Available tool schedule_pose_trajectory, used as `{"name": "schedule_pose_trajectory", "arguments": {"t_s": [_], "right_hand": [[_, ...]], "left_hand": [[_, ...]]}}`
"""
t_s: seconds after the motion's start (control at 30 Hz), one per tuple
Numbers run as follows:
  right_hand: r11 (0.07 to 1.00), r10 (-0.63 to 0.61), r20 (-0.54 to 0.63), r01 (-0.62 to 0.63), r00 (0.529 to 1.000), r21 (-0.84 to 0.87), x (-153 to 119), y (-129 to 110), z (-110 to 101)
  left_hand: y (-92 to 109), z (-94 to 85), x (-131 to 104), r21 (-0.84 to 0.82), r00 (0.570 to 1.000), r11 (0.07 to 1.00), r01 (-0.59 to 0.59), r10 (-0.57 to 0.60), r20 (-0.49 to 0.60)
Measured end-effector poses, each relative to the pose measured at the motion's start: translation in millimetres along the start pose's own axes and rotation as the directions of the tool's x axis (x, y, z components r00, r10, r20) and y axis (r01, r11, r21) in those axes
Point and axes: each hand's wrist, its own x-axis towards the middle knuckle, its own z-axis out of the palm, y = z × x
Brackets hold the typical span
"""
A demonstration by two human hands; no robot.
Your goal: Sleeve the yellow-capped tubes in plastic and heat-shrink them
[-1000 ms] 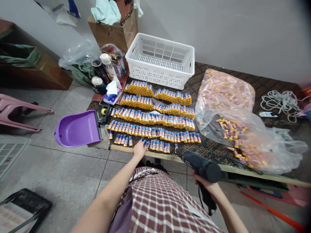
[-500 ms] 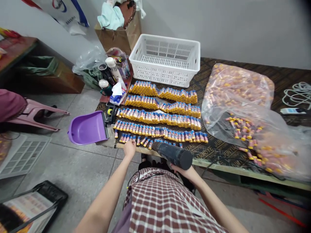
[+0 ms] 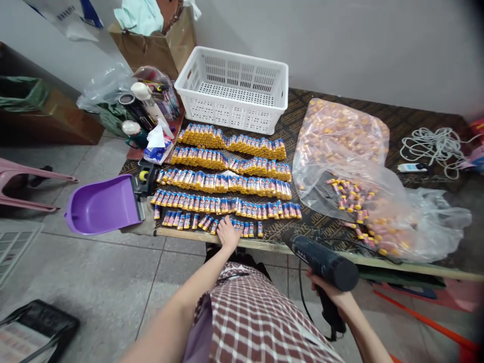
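Observation:
My right hand (image 3: 335, 291) is wrapped round the handle of a black heat gun (image 3: 321, 259). The gun's nozzle points left over the table's front edge, and a cord hangs from its handle. My left hand (image 3: 229, 233) lies with its fingers stretched out at the front row of small labelled cylinders (image 3: 247, 229), which have blue tops and yellow bottoms. Some cylinders under its fingertips are hidden, and a few beside it lean. Behind, more rows of the same cylinders (image 3: 204, 203) stand packed side by side.
A white plastic basket (image 3: 230, 113) stands behind the rows. To the right lie clear bags (image 3: 340, 121) of yellow-ended pieces, with a white coiled cable (image 3: 434, 146) beyond. A purple dustpan (image 3: 102, 206) sits at the left edge, near bottles (image 3: 138, 108) and tissues (image 3: 157, 143).
My left hand has moved right along the front row, its fingers now spread out. The heat gun in my right hand has shifted right, away from the cylinders. The view has shifted right.

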Motion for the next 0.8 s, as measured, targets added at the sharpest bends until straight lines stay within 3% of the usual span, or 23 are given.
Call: {"name": "schedule_pose_trajectory", "arguments": {"t_s": [0.1, 0.23, 0.4, 0.6, 0.8], "right_hand": [[1.0, 0.022, 0.021, -0.022, 1.0, -0.008, 7.4, -1.2, 5.0], [1.0, -0.023, 0.135, 0.025, 0.991, -0.018, 20.2, -6.8, 21.3], [0.996, -0.064, 0.231, 0.078, 0.971, -0.05, 26.7, -16.8, 39.0], [0.981, -0.138, 0.334, 0.175, 0.932, -0.082, 30.0, -24.9, 60.2], [0.972, -0.141, 0.412, 0.205, 0.9, -0.113, 38.2, -33.3, 85.9]], "left_hand": [[2.3, 5.7, -3.9, 0.005, 0.996, 0.998, -0.065, 0.065, 0.055], [1.7, 6.8, -8.4, -0.015, 0.987, 0.991, -0.131, 0.132, 0.091], [-12.4, -3.2, -12.6, -0.11, 0.99, 0.984, -0.138, 0.14, 0.006], [-67.9, -31.2, -22.2, -0.359, 0.98, 0.929, -0.092, 0.022, -0.196], [-142.2, -54.0, -40.1, -0.382, 0.966, 0.921, 0.078, -0.164, -0.199]]}}
